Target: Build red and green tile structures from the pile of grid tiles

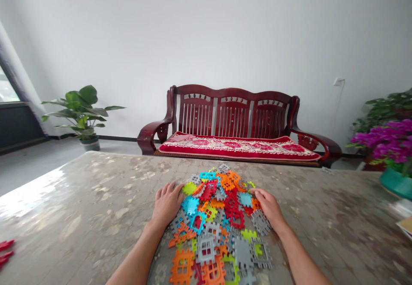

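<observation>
A heap of interlocking plastic toy tiles in orange, red, grey, blue and green lies on the table, right in front of me. My left hand rests palm down against the heap's left side, fingers spread, holding nothing. On the opposite side, my right hand lies over the edge of the heap, with its fingertips by an orange tile and a grey tile beside the palm. Neither hand grips a tile. The lower tiles are partly covered by those on top.
Two red pieces lie at the table's left edge, and papers at its right. Beyond the glossy tabletop stand a dark red wooden sofa with a red cushion, a potted green plant, and purple flowers.
</observation>
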`<control>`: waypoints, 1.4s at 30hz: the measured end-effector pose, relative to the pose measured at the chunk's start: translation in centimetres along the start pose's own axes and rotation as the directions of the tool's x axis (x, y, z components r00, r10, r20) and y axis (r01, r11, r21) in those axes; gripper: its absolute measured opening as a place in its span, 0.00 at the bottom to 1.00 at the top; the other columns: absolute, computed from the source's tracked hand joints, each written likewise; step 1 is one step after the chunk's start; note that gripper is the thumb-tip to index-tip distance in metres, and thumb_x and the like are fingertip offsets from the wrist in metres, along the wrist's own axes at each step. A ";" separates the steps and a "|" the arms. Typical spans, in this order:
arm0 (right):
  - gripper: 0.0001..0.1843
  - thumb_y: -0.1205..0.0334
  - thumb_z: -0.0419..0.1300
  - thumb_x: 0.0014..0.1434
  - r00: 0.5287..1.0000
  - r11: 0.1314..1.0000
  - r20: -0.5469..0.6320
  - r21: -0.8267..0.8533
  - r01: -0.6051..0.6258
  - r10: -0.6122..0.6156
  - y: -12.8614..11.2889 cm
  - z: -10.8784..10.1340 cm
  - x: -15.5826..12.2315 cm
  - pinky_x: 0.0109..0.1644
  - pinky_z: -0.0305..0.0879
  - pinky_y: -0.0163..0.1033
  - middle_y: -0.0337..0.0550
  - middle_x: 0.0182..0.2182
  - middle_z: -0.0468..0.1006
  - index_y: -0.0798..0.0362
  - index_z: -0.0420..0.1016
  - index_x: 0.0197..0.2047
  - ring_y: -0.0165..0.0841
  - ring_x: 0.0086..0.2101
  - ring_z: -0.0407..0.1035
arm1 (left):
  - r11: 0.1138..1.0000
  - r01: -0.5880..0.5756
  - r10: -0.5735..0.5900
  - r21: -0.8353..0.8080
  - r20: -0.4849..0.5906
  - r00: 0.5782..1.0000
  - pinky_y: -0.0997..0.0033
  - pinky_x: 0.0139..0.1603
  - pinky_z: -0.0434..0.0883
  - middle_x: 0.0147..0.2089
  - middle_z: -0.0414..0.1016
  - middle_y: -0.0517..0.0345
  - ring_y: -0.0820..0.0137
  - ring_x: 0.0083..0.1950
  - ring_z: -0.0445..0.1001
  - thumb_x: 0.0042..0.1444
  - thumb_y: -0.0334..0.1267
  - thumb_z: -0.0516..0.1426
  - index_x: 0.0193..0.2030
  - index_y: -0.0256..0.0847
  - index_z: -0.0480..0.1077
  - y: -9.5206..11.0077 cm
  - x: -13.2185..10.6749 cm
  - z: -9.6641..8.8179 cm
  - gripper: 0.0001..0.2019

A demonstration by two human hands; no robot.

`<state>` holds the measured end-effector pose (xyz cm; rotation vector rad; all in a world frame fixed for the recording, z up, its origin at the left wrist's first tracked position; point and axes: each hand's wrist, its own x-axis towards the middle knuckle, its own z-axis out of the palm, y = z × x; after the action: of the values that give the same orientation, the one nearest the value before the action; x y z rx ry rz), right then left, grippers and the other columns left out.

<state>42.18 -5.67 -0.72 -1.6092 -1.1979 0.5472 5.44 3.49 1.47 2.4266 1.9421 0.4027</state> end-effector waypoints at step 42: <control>0.24 0.44 0.54 0.54 1.000 1.000 0.022 -0.020 -0.007 0.007 -0.1 0.0 -0.1 0.57 0.64 0.50 0.49 0.45 0.82 0.51 0.81 0.42 0.46 0.49 0.73 | 1.000 -0.003 0.003 0.014 0.008 1.000 0.52 0.67 0.55 0.68 0.65 0.51 0.58 0.69 0.60 0.65 0.42 0.48 0.63 0.52 0.68 0.0 0.0 -0.1 0.21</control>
<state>42.08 -5.74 -0.64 -1.6286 -1.2176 0.5602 5.40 3.47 1.60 2.4357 1.9455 0.3794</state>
